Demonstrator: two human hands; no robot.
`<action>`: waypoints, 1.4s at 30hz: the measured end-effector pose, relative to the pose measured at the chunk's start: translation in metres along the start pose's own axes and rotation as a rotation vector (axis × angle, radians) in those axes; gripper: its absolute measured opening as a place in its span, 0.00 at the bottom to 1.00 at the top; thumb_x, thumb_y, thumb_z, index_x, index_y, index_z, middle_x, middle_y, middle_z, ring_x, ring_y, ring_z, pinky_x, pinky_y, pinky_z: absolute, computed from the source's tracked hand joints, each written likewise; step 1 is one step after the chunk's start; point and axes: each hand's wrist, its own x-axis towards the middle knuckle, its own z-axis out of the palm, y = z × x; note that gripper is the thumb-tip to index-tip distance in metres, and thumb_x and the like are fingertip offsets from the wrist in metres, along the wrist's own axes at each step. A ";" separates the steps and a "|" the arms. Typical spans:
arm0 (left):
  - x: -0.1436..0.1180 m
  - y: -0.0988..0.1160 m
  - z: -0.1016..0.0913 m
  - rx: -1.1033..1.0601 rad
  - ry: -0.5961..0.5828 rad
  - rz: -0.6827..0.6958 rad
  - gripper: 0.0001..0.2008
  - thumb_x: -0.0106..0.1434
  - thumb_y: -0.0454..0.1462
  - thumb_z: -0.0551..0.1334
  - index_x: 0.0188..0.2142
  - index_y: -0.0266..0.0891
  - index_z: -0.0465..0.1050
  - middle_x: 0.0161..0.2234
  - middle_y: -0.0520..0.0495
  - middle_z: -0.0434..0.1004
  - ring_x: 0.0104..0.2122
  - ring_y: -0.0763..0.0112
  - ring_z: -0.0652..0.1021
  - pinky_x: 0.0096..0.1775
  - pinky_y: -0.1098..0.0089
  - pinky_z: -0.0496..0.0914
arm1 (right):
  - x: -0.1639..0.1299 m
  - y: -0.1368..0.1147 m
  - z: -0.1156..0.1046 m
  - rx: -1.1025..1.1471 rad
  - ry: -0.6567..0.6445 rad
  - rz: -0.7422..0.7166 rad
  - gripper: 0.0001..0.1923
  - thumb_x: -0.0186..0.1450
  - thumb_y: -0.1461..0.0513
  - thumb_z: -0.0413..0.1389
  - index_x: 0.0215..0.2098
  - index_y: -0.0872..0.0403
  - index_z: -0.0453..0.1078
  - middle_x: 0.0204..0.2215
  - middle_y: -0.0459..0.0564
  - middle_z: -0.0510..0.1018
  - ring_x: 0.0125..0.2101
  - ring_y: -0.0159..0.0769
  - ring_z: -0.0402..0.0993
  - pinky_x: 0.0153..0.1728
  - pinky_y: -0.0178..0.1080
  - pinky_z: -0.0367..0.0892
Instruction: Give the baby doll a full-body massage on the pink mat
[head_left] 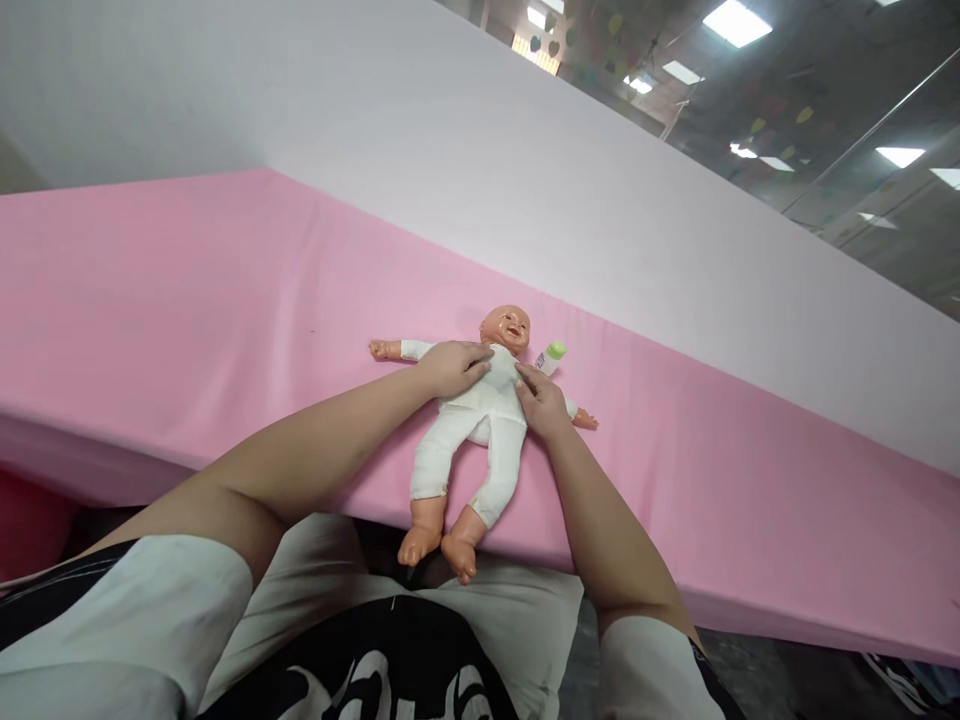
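Note:
A baby doll [480, 430] in a white suit lies on its back on the pink sheet [187, 300], arms spread, bare feet hanging over the near edge. My left hand [452, 366] rests flat on the doll's chest near its shoulder. My right hand [541, 400] touches the other side of the chest, fingers on the white suit. Whether either hand grips the cloth is unclear. A small white bottle with a green cap [550, 357] lies beside the doll's head, just past my right hand.
The pink sheet covers a long raised surface running from left to far right. A pale wall [525, 170] rises behind it. A red object [26, 520] shows at the lower left. Ceiling lights are at the upper right.

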 end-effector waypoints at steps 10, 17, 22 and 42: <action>0.000 -0.012 -0.001 -0.031 0.076 -0.174 0.21 0.74 0.44 0.53 0.54 0.47 0.83 0.53 0.48 0.86 0.51 0.59 0.84 0.53 0.63 0.75 | -0.030 -0.094 0.009 -0.105 -0.517 -0.537 0.27 0.73 0.48 0.57 0.68 0.43 0.70 0.67 0.50 0.74 0.73 0.49 0.60 0.76 0.60 0.43; -0.003 -0.014 0.002 -0.089 0.076 -0.184 0.21 0.74 0.45 0.54 0.55 0.47 0.83 0.55 0.48 0.85 0.53 0.59 0.83 0.54 0.64 0.75 | -0.021 -0.076 0.011 -0.200 -0.472 -0.386 0.38 0.70 0.40 0.60 0.73 0.46 0.65 0.74 0.55 0.64 0.77 0.59 0.48 0.75 0.69 0.33; -0.003 -0.013 0.003 -0.075 0.077 -0.168 0.21 0.74 0.44 0.53 0.56 0.47 0.83 0.56 0.48 0.84 0.54 0.59 0.83 0.57 0.64 0.74 | -0.006 -0.045 0.008 -0.206 -0.393 -0.216 0.37 0.75 0.42 0.52 0.77 0.46 0.56 0.77 0.54 0.54 0.78 0.56 0.42 0.74 0.69 0.34; -0.040 0.080 -0.008 -0.297 -0.229 0.603 0.14 0.68 0.41 0.62 0.49 0.48 0.84 0.49 0.45 0.87 0.52 0.57 0.83 0.58 0.61 0.73 | 0.012 -0.002 -0.005 -0.607 -0.170 0.261 0.20 0.76 0.56 0.43 0.48 0.50 0.77 0.45 0.58 0.85 0.45 0.51 0.82 0.48 0.48 0.73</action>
